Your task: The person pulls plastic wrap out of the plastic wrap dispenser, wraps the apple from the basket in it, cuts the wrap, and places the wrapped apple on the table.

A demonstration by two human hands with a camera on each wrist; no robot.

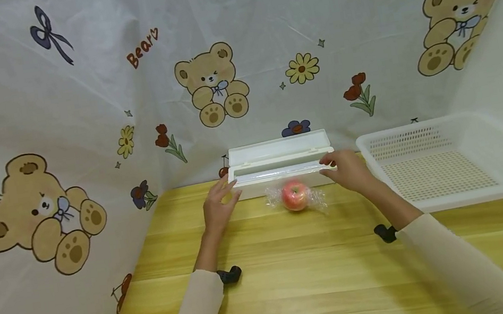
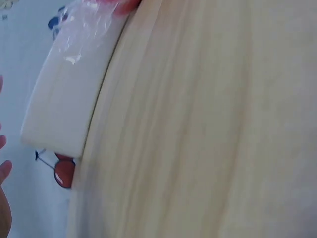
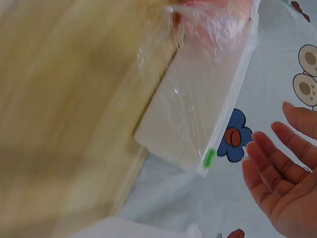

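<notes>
A long white cling film box (image 1: 251, 191) sits at the back of the table, its lid (image 1: 279, 147) raised and a film roll (image 1: 278, 173) inside. Right in front lies a red apple (image 1: 294, 195) wrapped in clear film, with loose film at both sides. My left hand (image 1: 217, 207) is at the box's left end, fingers spread. At the right end is my right hand (image 1: 351, 171), thumb and finger apart by the rim; whether they touch it I cannot tell. A green slider (image 3: 210, 158) shows on the box in the right wrist view, near my loosely extended right fingers (image 3: 277, 163).
A white perforated basket (image 1: 431, 202) stands to the right on the wooden table (image 1: 307, 278). Behind and to the left hangs a bear-print cloth (image 1: 252, 28). Dark wrist-worn pieces (image 1: 230, 275) stick out at both sleeves.
</notes>
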